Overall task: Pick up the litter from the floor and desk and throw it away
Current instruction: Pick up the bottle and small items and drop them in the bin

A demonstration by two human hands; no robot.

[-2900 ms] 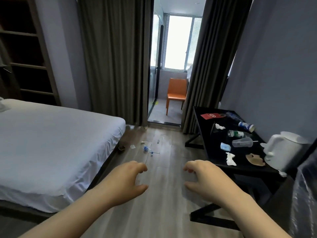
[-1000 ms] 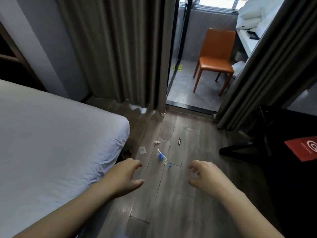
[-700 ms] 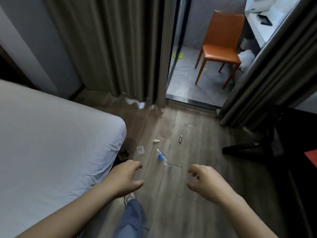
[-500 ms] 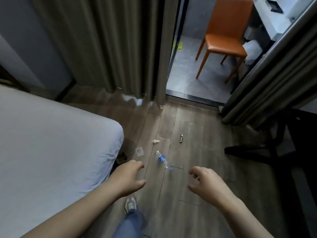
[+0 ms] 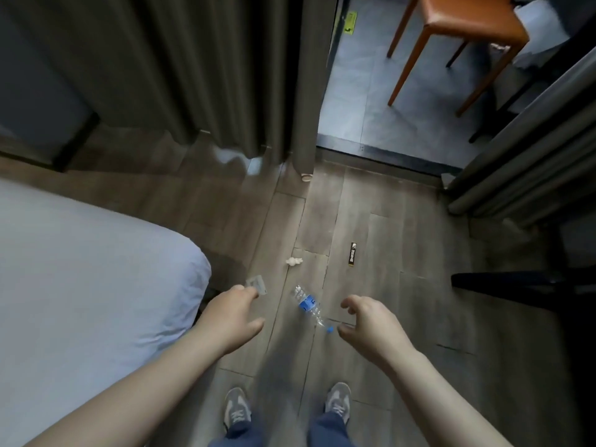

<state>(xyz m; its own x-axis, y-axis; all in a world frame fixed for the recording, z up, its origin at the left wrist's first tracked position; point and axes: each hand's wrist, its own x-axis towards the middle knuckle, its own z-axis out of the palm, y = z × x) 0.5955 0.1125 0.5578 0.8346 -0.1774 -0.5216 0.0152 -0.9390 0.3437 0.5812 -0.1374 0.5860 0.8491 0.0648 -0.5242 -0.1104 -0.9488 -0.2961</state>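
Plastic bottle, clear with a blue label and blue cap, lies on its side on the wood floor, seen between the two hands, cap end nearer the right. Left hand and right hand are both empty, fingers loosely curled. Bottle looks empty: probably light, thin-walled, apt to dent or roll if nudged. Best hold: around the labelled mid-body, fingers across its axis. Other floor litter: crumpled tissue, soft, pinchable; flat clear sachet by the left fingertips, needs an edge lifted; dark stick packet, further right.
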